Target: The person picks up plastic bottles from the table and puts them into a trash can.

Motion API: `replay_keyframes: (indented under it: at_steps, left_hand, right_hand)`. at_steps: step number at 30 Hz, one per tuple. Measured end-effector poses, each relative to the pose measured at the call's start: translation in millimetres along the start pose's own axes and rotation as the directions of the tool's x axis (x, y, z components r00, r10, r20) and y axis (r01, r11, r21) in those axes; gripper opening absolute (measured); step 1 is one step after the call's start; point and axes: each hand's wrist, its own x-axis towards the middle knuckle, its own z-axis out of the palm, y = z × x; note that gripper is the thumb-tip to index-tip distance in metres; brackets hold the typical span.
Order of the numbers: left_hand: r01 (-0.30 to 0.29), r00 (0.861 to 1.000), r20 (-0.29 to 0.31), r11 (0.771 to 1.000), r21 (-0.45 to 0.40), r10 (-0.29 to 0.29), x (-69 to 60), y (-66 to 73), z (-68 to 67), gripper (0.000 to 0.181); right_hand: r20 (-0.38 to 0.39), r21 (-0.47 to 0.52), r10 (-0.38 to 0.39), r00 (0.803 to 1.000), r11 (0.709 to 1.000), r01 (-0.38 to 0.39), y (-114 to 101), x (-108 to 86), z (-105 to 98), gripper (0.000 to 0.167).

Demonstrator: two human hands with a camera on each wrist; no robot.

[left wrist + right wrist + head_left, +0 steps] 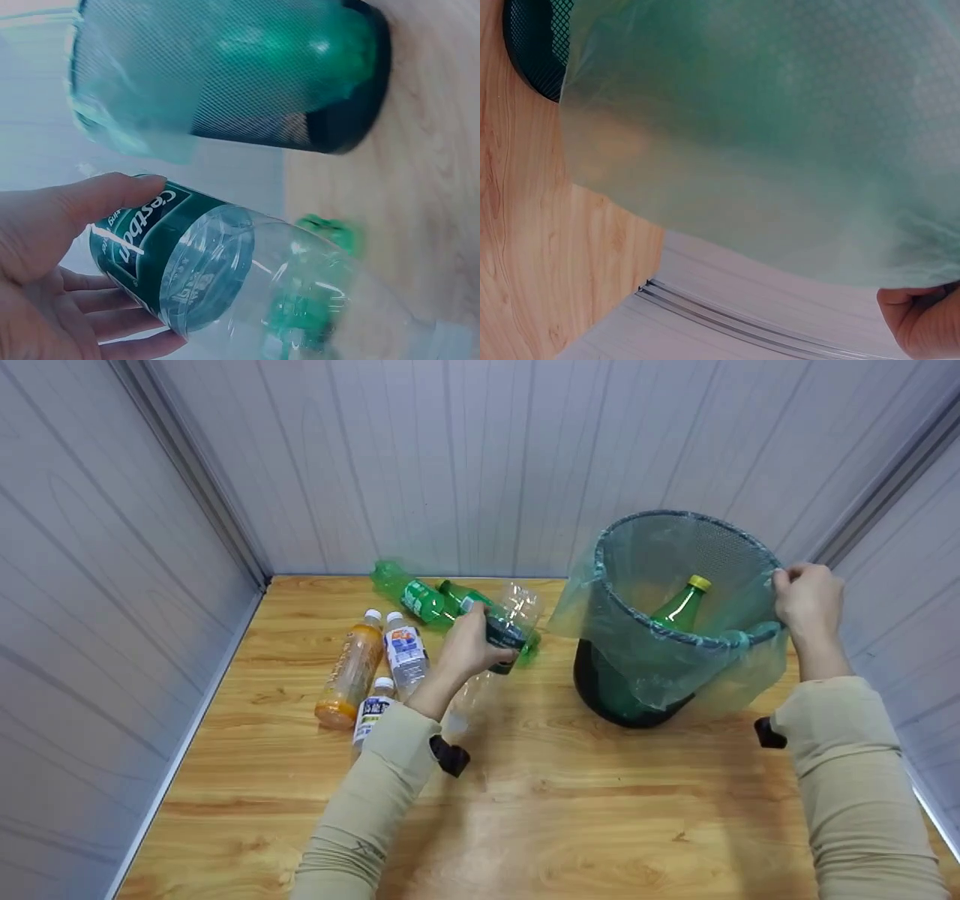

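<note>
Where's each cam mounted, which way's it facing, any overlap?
Head: worn on the head, facing forward and down at the wooden table and mesh bin; left hand, right hand and both sleeves show.
Left wrist: on that wrist, facing the left hand's grip on a clear C'estbon bottle, bin beyond; only that hand shows.
Right wrist: on that wrist, facing the green bin liner; part of the right hand shows, lower right.
Shared: head and left wrist both see bottle and bin.
</note>
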Motion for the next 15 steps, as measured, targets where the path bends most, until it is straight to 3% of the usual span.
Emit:
replay_keyframes:
  at_steps: [9,15]
  left_hand:
    - [-0.125,0.99,-0.072,0.992,-0.012,0.124,-14.1,28.4,-19.8,0.068]
    - [-0.196,0.975,-0.125,0.978,-0.076,0.186,-24.7,45.4,-32.8,0.068]
  right_hand:
    - [-0.003,0.002,0.015,1.0,1.0,-0.015,0.4,-0.5,0.4,0.038]
    - [-0.008,0.009,0.008,1.0,1.0,-0.008,-0.5,0.1,0.4,0.039]
